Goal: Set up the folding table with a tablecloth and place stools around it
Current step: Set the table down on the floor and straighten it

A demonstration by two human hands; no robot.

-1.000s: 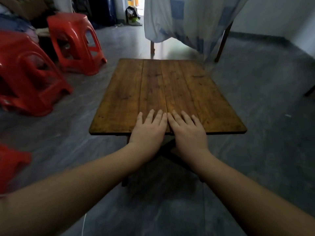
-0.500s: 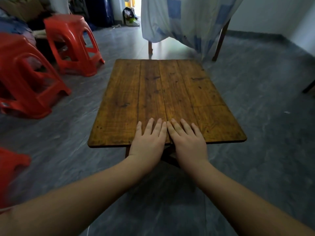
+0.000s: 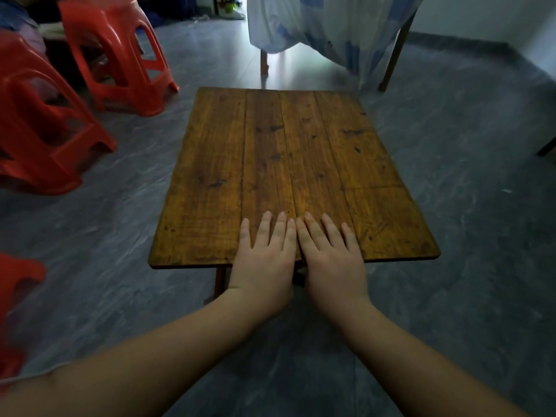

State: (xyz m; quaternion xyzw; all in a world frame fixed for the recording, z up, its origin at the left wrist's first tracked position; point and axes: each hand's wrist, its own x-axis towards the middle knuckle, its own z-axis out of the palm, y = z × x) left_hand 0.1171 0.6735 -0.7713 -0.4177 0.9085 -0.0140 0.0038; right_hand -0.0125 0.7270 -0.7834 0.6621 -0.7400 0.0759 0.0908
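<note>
A low wooden folding table (image 3: 270, 164) stands on the grey floor with its plank top bare. My left hand (image 3: 264, 260) and my right hand (image 3: 331, 260) lie flat side by side on the near edge of the top, fingers straight, holding nothing. Two red plastic stools stand to the left: one (image 3: 117, 55) at the back and one (image 3: 39, 121) closer. The corner of a third red stool (image 3: 15, 281) shows at the left edge. A white and blue cloth (image 3: 331, 25) hangs over another table behind.
The cloth-covered table's wooden legs (image 3: 394, 52) stand just beyond the folding table's far edge. Clutter and bags sit in the far left corner and by the doorway. A dark leg (image 3: 546, 149) pokes in at the right edge. Grey floor surrounds the table on the right.
The view has tilted down and drawn nearer, so the tabletop looks longer. Both hands stay flat on the near edge.
</note>
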